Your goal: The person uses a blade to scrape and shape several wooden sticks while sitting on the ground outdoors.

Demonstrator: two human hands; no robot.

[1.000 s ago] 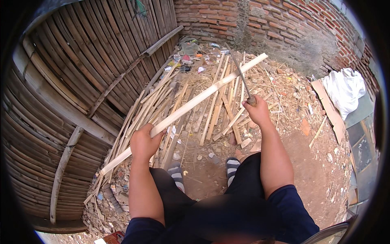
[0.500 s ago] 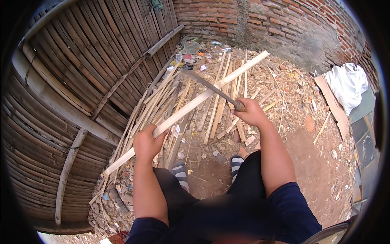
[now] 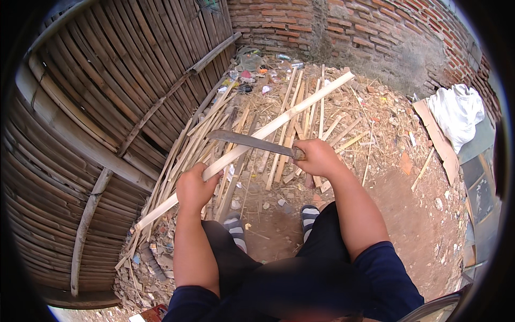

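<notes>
My left hand point(image 3: 195, 187) is wrapped round a long, pale bamboo strip point(image 3: 284, 116), a little below its middle. The strip slants from the lower left up to the far right, with its near end by the bamboo wall. In my right hand point(image 3: 318, 156) is the handle of a machete point(image 3: 252, 141). Its dark blade points left and lies across the strip, just beyond my left hand. Whether the edge bites into the strip I cannot tell.
Several cut bamboo strips point(image 3: 189, 145) lie heaped along the bamboo-slat wall point(image 3: 107, 75). Straw and litter cover the ground up to the brick wall point(image 3: 279, 24). At the right, a white sack point(image 3: 457, 115) rests by a cardboard sheet point(image 3: 439, 142). My feet in striped socks point(image 3: 309, 219) stand below.
The machete has moved down along the bamboo strip toward my left hand, its blade turning more level. My right hand has shifted left and slightly nearer; my left hand keeps its place.
</notes>
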